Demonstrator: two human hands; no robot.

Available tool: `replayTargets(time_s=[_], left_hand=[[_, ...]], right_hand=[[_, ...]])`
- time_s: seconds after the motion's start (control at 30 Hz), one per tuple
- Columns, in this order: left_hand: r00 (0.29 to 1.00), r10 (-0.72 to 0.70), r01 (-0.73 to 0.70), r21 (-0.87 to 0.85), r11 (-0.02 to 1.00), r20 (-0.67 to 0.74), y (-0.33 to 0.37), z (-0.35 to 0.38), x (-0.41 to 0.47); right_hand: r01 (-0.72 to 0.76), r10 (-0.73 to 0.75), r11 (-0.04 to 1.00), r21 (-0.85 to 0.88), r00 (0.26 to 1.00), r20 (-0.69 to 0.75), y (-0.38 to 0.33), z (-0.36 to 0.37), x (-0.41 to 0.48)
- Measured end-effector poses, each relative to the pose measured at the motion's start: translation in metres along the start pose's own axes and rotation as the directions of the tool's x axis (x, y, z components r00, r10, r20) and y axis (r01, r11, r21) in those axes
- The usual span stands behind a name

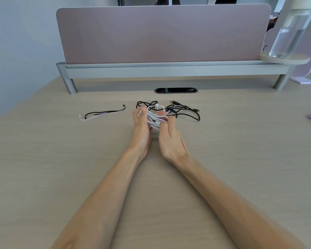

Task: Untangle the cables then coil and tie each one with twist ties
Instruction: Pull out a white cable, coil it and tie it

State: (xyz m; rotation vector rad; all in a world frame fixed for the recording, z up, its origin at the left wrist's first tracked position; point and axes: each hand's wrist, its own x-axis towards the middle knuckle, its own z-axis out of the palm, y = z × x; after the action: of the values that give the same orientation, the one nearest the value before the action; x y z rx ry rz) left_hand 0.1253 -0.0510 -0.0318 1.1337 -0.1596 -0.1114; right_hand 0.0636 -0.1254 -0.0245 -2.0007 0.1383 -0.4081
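Head view, middle of the desk. What had you got hold of there?

Me: The white cable, bunched into loops, and both hands were on it! My left hand gripped the left side of the bundle with the thumb up at the far end. My right hand curled its fingers round the right side. Neither hand was free, both were closed on the same bundle.

And why two hands on one cable?

Me: As I judged it, to stop the loops springing open. One hand pinned the coil while the other gathered the slack, so it stayed tidy enough to tie.

Where did the rest lie?

Me: The black cable sprawled loose on the desk just beyond my fingers and off to the right, its USB plug pointing to the far side. A white end curled up among the black loops, so I couldn't tell whether the two were fully parted. The twist ties, black and white, lay flat to the left, apart from my left hand but within easy reach.

How far along, then?

Me: Early going, I reckoned. The white one was coiled but not tied, and the black one had not been coiled at all.
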Motion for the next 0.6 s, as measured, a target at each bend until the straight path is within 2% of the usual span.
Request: replayTargets(time_s=[0.07,0.17,0.23,0.33,0.47,0.53,0.6], left_hand=[[1.000,0.011,-0.011,0.089,0.996,-0.003,-0.005,0.000,0.001],[0.990,0.117,-0.090,0.302,0.949,-0.074,-0.006,-0.003,0.002],[0.974,0.219,-0.164,0.473,0.865,-0.063,-0.006,-0.007,0.003],[0.968,0.250,-0.191,0.696,0.692,0.017,-0.004,-0.014,0.003],[0.948,0.284,-0.274,0.818,0.507,0.141,-0.003,-0.016,0.003],[0.942,0.292,-0.300,0.813,0.499,0.168,-0.002,-0.017,0.001],[0.950,0.266,-0.289,0.790,0.541,0.165,-0.001,-0.017,0.001]], right_hand=[[-0.015,0.021,0.996,0.082,0.997,-0.079,-0.003,0.002,0.005],[-0.020,0.031,0.998,0.061,0.983,-0.181,-0.002,0.005,0.015],[-0.029,0.040,0.998,0.050,0.971,-0.237,0.004,0.003,0.020],[-0.079,0.102,0.992,0.093,0.956,-0.276,0.012,0.000,0.025],[-0.122,0.161,0.982,0.145,0.940,-0.301,0.015,-0.001,0.029],[-0.124,0.171,0.978,0.167,0.938,-0.301,0.016,-0.001,0.031],[-0.117,0.166,0.977,0.176,0.941,-0.295,0.018,-0.002,0.031]])
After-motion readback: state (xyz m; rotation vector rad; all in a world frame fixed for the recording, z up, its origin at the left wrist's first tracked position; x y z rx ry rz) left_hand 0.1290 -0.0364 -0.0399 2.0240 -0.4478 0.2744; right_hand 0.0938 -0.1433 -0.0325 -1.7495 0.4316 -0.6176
